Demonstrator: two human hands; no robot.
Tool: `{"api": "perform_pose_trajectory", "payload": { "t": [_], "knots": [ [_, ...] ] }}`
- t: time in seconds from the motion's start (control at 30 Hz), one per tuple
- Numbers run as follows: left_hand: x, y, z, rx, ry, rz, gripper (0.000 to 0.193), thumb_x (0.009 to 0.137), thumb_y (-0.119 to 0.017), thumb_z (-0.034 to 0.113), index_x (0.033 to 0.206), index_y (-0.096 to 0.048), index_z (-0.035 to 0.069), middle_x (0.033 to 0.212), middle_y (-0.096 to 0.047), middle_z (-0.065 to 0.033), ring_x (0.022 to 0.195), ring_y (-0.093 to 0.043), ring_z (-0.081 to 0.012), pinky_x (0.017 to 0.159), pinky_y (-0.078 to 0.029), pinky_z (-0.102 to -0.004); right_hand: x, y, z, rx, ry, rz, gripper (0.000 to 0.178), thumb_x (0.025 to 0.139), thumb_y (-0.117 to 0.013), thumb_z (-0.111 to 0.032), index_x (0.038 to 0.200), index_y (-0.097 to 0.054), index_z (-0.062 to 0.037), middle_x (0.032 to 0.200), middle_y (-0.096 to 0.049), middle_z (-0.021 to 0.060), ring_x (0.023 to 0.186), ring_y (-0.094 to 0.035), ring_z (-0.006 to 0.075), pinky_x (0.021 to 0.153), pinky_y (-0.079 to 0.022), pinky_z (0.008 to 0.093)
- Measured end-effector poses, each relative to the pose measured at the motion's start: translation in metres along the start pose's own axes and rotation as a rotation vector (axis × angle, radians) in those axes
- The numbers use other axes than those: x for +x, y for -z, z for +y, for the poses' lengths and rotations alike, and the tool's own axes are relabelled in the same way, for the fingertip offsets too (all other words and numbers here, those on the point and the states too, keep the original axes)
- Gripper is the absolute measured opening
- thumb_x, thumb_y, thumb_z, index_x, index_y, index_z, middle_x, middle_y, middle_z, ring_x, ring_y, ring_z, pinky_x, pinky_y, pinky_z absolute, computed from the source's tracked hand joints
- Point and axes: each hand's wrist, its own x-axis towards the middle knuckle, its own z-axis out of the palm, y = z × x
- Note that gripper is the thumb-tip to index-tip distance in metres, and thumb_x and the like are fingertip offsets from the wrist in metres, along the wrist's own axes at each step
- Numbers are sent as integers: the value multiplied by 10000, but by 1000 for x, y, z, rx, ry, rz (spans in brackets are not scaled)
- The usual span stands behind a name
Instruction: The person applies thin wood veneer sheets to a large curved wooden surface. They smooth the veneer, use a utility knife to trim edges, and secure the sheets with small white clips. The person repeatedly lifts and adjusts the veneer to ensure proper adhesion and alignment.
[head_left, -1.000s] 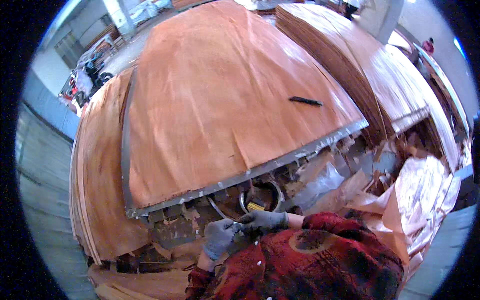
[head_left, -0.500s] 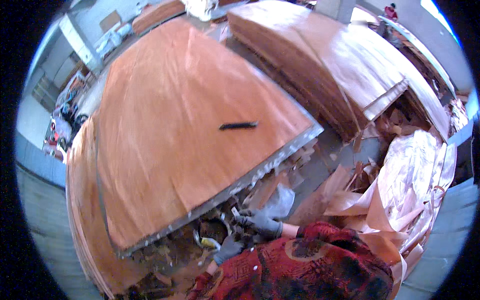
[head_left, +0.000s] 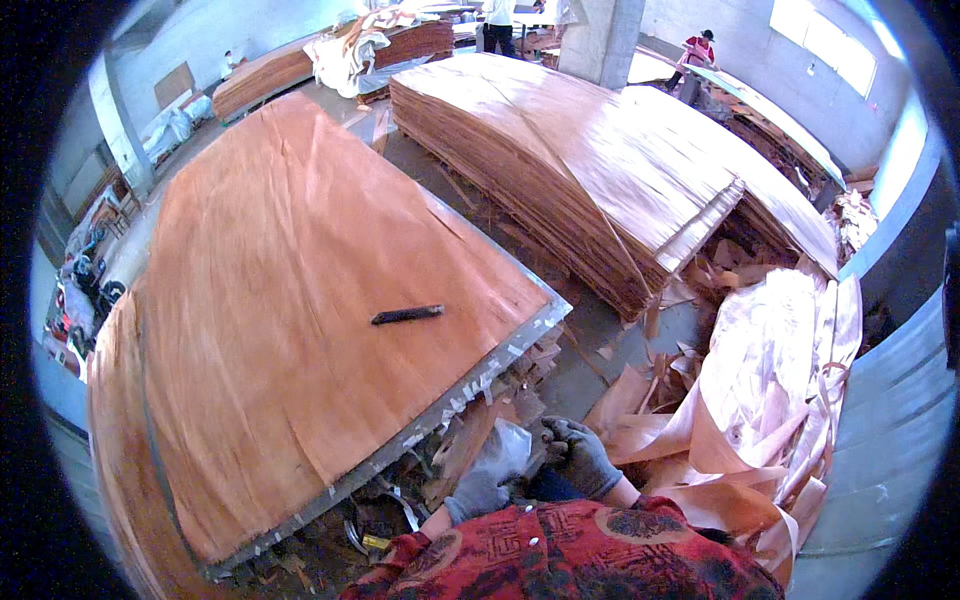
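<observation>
My gloved right hand [head_left: 582, 458] is curled closed in front of my body, with something small and dark at its fingertips that I cannot make out. Just left of it and lower, my gloved left hand [head_left: 478, 497] reaches inward; its fingertips are partly hidden, so its grip is unclear. A crumpled translucent plastic bag [head_left: 510, 446] lies beside both hands. Ahead, a large orange-brown wood veneer sheet [head_left: 290, 300] covers a table whose grey edge [head_left: 470, 392] carries several white scraps. On the sheet rests a narrow black bar-shaped object [head_left: 408, 314].
A tall veneer stack [head_left: 520, 170] stands across a narrow aisle. Torn veneer strips [head_left: 740, 420] heap up at my right. Below the table edge lie scraps and a yellow-marked roll-like thing [head_left: 374, 542]. A pillar [head_left: 602, 40] and people [head_left: 697, 55] are farther back.
My view has tilted up and turned right. Both hands have moved right, away from the clutter under the table edge, and come in closer to my body.
</observation>
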Motion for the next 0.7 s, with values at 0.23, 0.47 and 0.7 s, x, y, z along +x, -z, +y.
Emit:
{"api": "perform_pose_trajectory", "payload": {
  "t": [0.23, 0.47, 0.7],
  "knots": [
    [81, 12, 19, 94, -132, -218, 296, 807, -591, 289, 1060, -641, 144, 803, -660, -151, 674, -646, -280, 619, -499, -373, 73, 142, -152, 339, 443, 25, 207, 893, -490, -109, 1087, -531, -54, 722, -529, 3, 507, -449, 89, 475, -398, 221],
    [224, 24, 112, -954, 254, -224, 341, 921, -504, 273, 1039, -623, -25, 924, -634, -79, 656, -564, -107, 589, -466, -251, 101, 123, -198, -582, 80, -485, 471, 911, -530, -317, 1268, -467, -17, 1160, -570, 66, 1025, -538, 144, 870, -426, 271],
    [292, 14, 141, -1357, 318, -340, 385, 853, -590, 321, 976, -590, -43, 752, -625, -102, 570, -550, -146, 545, -457, -263, 113, 90, -262, -439, 53, -733, 674, 875, -534, -450, 1309, -381, 43, 1182, -533, 96, 1068, -504, 166, 962, -362, 299]
  ]
}}
